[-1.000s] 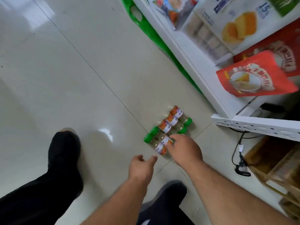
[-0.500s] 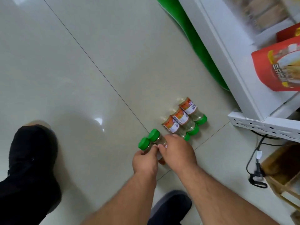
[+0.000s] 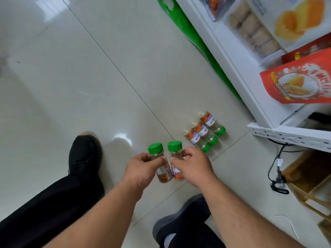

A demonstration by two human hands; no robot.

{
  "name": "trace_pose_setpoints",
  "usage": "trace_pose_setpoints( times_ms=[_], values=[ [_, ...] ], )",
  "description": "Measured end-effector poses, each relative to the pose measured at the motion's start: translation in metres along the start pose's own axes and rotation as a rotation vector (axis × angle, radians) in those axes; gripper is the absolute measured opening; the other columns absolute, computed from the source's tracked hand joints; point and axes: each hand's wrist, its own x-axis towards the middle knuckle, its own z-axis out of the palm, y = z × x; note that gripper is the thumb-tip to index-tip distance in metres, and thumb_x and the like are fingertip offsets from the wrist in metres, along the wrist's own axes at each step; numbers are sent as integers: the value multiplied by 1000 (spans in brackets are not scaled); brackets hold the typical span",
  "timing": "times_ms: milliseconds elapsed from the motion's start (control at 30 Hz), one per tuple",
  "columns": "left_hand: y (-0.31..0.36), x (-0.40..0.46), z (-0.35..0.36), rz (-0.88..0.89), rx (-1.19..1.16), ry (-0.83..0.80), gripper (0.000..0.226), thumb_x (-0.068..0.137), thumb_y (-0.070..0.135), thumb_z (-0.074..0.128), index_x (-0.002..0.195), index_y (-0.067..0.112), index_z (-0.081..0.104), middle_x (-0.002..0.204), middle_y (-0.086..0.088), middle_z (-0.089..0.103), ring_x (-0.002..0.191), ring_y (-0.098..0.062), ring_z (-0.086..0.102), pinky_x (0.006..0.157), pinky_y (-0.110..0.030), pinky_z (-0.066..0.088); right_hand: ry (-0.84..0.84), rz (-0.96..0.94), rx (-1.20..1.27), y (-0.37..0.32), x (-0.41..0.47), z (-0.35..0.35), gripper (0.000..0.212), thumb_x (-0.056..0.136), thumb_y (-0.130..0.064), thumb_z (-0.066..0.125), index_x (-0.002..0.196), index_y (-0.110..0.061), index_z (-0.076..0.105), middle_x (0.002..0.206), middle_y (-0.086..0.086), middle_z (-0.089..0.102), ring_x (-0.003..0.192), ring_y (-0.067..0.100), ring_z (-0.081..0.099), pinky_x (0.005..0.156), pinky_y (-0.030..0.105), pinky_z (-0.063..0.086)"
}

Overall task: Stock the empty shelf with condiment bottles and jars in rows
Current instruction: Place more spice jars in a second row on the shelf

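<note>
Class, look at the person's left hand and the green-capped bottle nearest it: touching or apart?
Touching. The head view shows the left hand with fingers and thumb curled round the left bottle below its green cap.

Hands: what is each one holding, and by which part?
The left hand grips one green-capped bottle around its body below the cap; the right hand grips a second bottle likewise.
</note>
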Motion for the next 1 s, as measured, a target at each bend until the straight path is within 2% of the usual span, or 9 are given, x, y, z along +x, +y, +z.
trace_pose_setpoints(
  times_ms=[100,167,267,400,567,733,867,933,1000],
  values=[
    [38,-65,-44,47,57,-62,27,76,25,84,97,14,73,92,-5,78,93,-27,74,91,-47,59,-90,-7,139,-41,-61,-28,20,78,-27,83,93,-17,74,85,-3,77,81,9,74,68,27,58],
    [68,-117,-70,104,76,-76,28,78,25,84,100,14,71,94,-5,77,92,-24,74,89,-44,60,-116,-38,212,-75,-109,-49,29,75,-31,84,99,-19,74,91,-4,79,90,14,76,85,38,61],
    [113,-204,-106,181,83,-101,29,78,24,85,101,13,70,94,-6,77,90,-23,76,84,-43,62,-136,-77,287,-131,-185,-81,48,63,-42,84,103,-19,72,96,-3,79,94,18,76,94,48,60],
    [177,-329,-149,281,59,-197,31,81,15,82,106,3,69,102,-16,76,92,-28,76,82,-42,62,-150,-159,368,-207,-299,-128,55,61,-43,87,108,-18,71,101,1,79,97,21,76,93,48,60],
    [247,-485,-195,439,56,-300,26,87,5,72,113,1,67,110,-20,73,102,-36,72,93,-52,58,-127,-326,482,-293,-446,-181,20,85,-9,78,104,-10,72,95,9,78,78,16,74,62,25,57],
    [297,-599,-230,558,-41,-377,39,80,9,67,117,-3,65,114,-25,70,94,-30,68,93,-54,56,-19,-495,589,-358,-554,-207,13,90,-1,69,95,-12,75,84,3,77,80,18,72,74,37,61],
    [336,-649,-262,647,-70,-492,30,88,3,60,118,-3,64,106,-19,71,92,-28,67,98,-59,52,44,-585,653,-405,-605,-210,24,70,-18,72,93,-13,76,89,7,76,86,24,70,89,53,58],
    [354,-665,-278,705,-49,-520,28,92,1,57,119,-3,65,102,-14,73,90,-25,68,97,-55,53,74,-629,683,-428,-622,-209,30,66,-22,71,94,-12,76,89,7,76,86,24,70,88,53,58],
    [368,-677,-294,758,-33,-531,28,92,4,60,119,-2,66,103,-13,73,93,-25,68,98,-54,51,94,-666,704,-447,-634,-207,31,66,-25,73,95,-13,76,87,5,77,81,21,71,75,44,61]
  ],
)
